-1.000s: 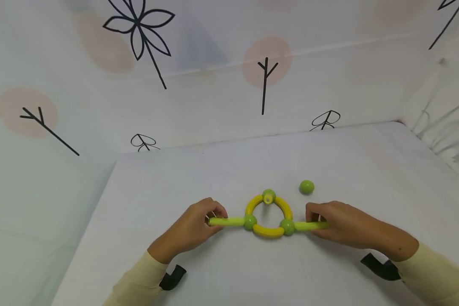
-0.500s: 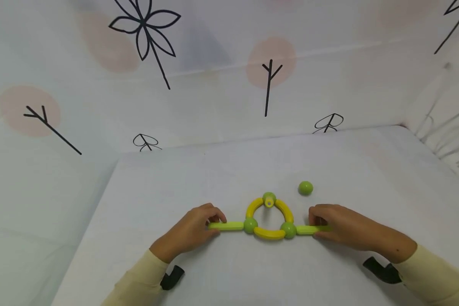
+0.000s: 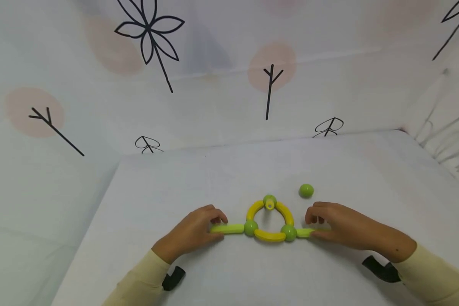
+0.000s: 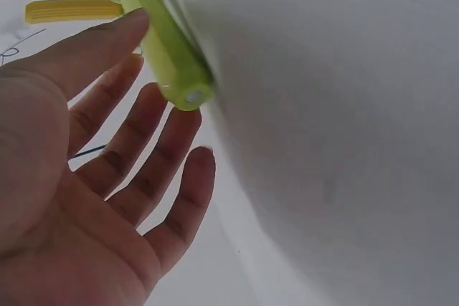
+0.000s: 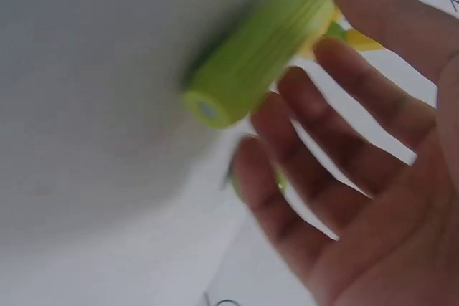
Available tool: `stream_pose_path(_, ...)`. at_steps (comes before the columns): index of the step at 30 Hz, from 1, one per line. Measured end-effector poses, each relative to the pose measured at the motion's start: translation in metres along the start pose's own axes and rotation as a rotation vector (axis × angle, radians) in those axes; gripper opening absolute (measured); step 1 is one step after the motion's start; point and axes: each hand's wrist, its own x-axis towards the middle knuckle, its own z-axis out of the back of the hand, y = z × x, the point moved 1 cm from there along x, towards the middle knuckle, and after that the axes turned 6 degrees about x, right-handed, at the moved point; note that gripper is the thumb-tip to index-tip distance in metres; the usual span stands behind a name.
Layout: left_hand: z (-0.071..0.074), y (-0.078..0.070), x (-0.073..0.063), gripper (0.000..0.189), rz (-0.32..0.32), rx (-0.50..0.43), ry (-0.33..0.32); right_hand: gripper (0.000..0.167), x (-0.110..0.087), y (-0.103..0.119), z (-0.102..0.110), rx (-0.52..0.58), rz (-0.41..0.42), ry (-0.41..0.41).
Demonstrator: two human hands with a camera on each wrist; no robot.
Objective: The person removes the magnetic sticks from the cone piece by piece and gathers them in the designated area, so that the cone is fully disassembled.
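Note:
A ring of curved yellow rods (image 3: 270, 236) joined by green balls (image 3: 251, 228) lies on the white table in the head view. A short yellow rod (image 3: 269, 205) stands up from its far ball. Straight light-green rods stick out left (image 3: 232, 229) and right (image 3: 303, 233). My left hand (image 3: 194, 231) is at the left rod, thumb against it (image 4: 168, 55) and fingers loosely spread. Beside the right rod (image 5: 251, 62), my right hand (image 3: 346, 226) has its fingers relaxed, thumb overlapping the rod. Pale discs show at both rods' outer ends.
A loose green ball (image 3: 306, 191) sits behind the ring, toward the right hand. White cloth (image 3: 214, 106) with black plant drawings and pink spots hangs behind the table. Dark straps (image 3: 174, 278) show under both wrists.
Both hands have loosened from the green rods, their fingers lifting off and spreading. The rods and ring look level on the table, and the view has tilted slightly.

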Motion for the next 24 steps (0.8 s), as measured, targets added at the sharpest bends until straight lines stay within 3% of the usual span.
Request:
stream_pose_path(7, 0.005, -0.017, 0.020, 0.034, -0.022, -0.041, -0.107, 0.024, 0.021, 0.029, 0.007, 0.011, 0.054, -0.230)
stream_pose_path(15, 0.007, -0.034, 0.055, 0.038, -0.060, -0.182, -0.094, 0.034, 0.050, 0.040, -0.002, 0.106, 0.276, -0.297)
stream_pose_path(21, 0.003, -0.036, 0.073, 0.039, -0.030, -0.188, -0.058, 0.031, 0.056, 0.039, -0.004, 0.142, 0.321, -0.297)
stream_pose_path(24, 0.000, -0.042, 0.079, 0.039, 0.018, -0.160, -0.047, 0.028, 0.057, 0.040, -0.004, 0.155, 0.329, -0.323)
